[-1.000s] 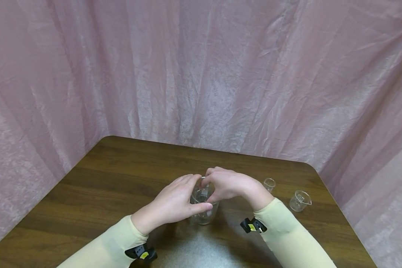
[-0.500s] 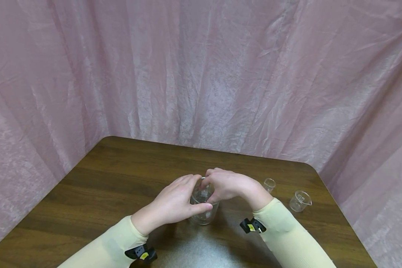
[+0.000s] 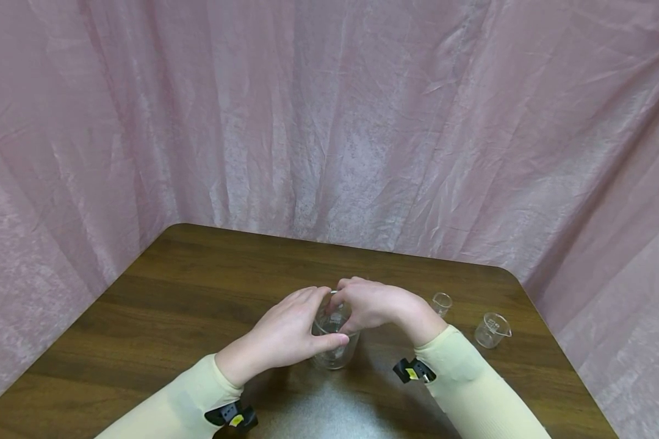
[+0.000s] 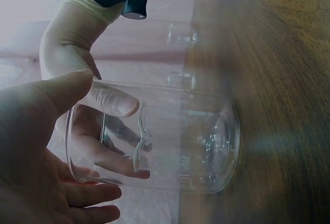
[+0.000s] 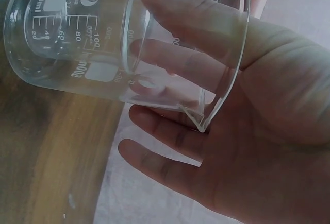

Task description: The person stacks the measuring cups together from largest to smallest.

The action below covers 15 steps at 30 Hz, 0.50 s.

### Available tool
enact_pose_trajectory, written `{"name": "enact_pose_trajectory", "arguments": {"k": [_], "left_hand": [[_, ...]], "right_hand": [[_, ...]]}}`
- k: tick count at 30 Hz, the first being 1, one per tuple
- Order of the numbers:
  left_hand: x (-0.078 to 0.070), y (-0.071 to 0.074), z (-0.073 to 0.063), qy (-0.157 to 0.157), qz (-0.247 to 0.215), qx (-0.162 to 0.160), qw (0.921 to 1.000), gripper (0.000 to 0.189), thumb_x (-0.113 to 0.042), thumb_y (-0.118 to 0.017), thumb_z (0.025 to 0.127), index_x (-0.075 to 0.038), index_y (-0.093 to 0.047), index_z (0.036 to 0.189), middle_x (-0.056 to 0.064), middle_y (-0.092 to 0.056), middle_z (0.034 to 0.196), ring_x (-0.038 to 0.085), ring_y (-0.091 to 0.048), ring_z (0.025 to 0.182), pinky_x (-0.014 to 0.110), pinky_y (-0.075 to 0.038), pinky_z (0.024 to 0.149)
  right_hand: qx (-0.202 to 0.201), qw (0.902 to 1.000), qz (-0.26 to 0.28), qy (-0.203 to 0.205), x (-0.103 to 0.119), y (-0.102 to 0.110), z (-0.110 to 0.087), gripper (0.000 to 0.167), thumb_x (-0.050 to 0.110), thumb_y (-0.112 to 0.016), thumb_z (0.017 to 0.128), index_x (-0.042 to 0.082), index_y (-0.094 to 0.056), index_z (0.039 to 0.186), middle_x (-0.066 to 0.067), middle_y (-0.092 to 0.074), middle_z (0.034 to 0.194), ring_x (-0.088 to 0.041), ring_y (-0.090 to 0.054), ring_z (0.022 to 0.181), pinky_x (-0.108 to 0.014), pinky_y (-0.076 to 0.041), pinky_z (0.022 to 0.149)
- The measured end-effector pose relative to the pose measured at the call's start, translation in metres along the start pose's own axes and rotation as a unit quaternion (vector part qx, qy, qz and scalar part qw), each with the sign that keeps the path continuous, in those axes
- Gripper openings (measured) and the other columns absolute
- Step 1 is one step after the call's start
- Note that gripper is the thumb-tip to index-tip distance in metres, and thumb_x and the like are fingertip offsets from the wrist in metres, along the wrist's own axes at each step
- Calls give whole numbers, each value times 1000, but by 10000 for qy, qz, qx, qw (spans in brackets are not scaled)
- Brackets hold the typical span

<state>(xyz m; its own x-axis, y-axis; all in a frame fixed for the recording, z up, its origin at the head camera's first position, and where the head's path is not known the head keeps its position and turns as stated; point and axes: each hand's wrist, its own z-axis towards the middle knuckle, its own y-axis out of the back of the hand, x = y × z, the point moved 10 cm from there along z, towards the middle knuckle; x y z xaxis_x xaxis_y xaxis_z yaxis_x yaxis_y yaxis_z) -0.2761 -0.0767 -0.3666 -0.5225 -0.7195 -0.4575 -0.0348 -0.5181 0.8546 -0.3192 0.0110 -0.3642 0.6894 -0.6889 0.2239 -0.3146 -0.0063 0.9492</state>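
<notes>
A large glass beaker (image 3: pixel 334 361) stands upright on the brown wooden table. Inside it is a smaller beaker (image 5: pixel 64 33) with a white printed scale and a 100 ml mark. My left hand (image 3: pixel 277 335) holds the large beaker near the top, thumb on the near side and fingers round the left and far side. From the right, my right hand (image 3: pixel 381 308) reaches over the rim into it. Its thumb and forefingers pinch the smaller beaker's rim, as the right wrist view shows, while the other fingers stay outside the large beaker.
Two more small beakers stand to the right, a tiny one (image 3: pixel 442 301) behind my right wrist and a spouted one (image 3: pixel 491 330) nearer the table's right edge. A pink curtain (image 3: pixel 329 122) hangs behind the table (image 3: pixel 198 274).
My right hand has sunk slightly, and the smaller beaker sits a little lower within the large one. My left hand has stayed almost still.
</notes>
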Motion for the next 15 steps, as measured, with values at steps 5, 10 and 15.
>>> {"name": "enact_pose_trajectory", "arguments": {"k": [5, 10, 15], "left_hand": [[0, -1, 0, 9, 94, 3, 10000, 87, -62, -81, 95, -3, -56, 153, 11, -64, 149, 31, -58, 142, 54, -48, 117], [2, -1, 0, 52, 140, 30, 9999, 88, -63, -80, 96, -3, -54, 155, 11, -63, 151, 31, -56, 145, 54, -47, 119], [1, 0, 0, 32, 124, -6, 9999, 88, -63, -81, 95, -2, -56, 154, 11, -64, 150, 31, -57, 144, 54, -47, 119]], "right_hand": [[-56, 10000, 24, 48, 0, 1, -1, 37, 30, -95, 84, 24, -85, 120, 3, -67, 120, -21, -62, 119, -41, -54, 97], [-192, 9998, 82, 73, 1, 4, -3, 36, 33, -95, 85, 24, -85, 119, 4, -68, 119, -20, -62, 115, -39, -55, 94], [-428, 9990, 93, -34, -1, 10, -6, 31, 32, -95, 86, 25, -86, 115, 7, -68, 119, -18, -62, 114, -40, -55, 92]]}}
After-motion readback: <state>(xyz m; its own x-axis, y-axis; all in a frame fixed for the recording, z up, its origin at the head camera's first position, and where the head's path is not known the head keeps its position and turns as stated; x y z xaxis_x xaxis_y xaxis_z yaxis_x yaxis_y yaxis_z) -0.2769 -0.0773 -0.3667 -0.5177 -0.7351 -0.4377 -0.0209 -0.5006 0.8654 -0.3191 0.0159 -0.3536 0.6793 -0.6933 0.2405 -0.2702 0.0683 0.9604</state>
